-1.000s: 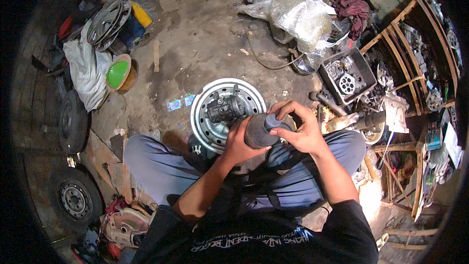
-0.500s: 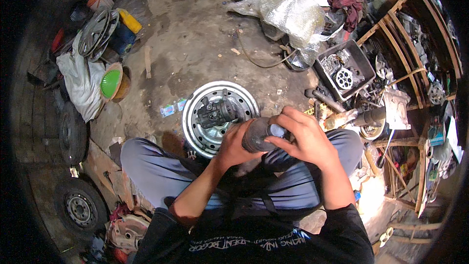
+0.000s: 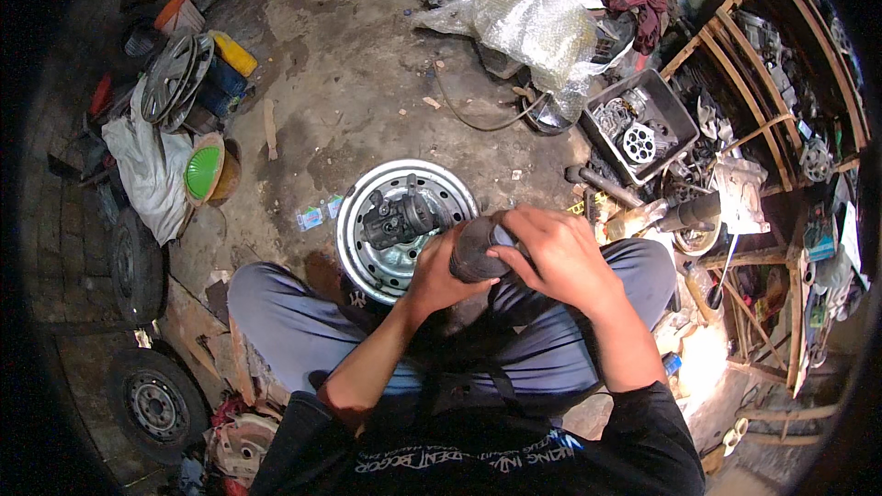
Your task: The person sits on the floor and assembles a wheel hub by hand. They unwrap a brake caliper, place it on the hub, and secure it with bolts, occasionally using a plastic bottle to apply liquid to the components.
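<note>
My left hand (image 3: 434,277) is wrapped round a dark, round-sided cylindrical piece (image 3: 470,255), held above my lap. Its exact kind is not clear. At its right end, my right hand (image 3: 568,253) curls over a small greyish-blue patch (image 3: 501,237), thumb and fingers closing on it. Whether that patch is a part of the cylinder or a separate thing, I cannot tell. Just beyond my hands lies a silver steel wheel rim (image 3: 351,253) flat on the floor. A dark machine part with a round housing (image 3: 400,219) rests inside it.
At the right, a grey crate (image 3: 678,121) holds metal parts beside wooden shelving (image 3: 781,119). Bubble wrap (image 3: 533,23) covers things at the far side. Wheel covers (image 3: 175,78), a green-lined bowl (image 3: 204,173) and tyres (image 3: 156,400) line the left. A hose (image 3: 469,121) curves across the floor.
My right hand has shifted slightly left and its fingers sit closer over the cylinder's end. My left hand keeps its hold. The whole view has turned slightly.
</note>
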`<state>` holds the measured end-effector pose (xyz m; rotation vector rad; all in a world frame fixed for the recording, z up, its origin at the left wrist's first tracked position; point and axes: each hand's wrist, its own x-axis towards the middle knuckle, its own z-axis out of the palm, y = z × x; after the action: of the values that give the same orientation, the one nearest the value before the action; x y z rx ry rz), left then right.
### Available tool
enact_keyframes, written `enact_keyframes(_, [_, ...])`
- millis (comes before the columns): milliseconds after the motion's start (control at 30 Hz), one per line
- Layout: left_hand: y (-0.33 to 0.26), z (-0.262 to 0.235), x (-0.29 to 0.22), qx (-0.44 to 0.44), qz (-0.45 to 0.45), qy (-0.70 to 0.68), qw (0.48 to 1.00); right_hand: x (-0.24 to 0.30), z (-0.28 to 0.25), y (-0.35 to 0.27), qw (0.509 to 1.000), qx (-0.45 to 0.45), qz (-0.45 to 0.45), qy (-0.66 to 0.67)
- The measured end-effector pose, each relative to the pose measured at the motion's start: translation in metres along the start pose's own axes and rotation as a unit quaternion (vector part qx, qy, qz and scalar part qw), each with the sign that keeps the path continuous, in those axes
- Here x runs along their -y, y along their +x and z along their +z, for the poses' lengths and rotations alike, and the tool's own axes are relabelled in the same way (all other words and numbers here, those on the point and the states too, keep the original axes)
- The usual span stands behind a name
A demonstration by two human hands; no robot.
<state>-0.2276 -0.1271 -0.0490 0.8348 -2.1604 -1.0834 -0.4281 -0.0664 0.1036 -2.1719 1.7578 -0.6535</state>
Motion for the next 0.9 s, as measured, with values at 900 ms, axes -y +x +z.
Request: enact_keyframes(900, [0.013,0.023,-0.005,0.031,-0.015,-0.042,0.999,-0.016,-0.001,-0.009,0.995,-0.043,0.087,0.018])
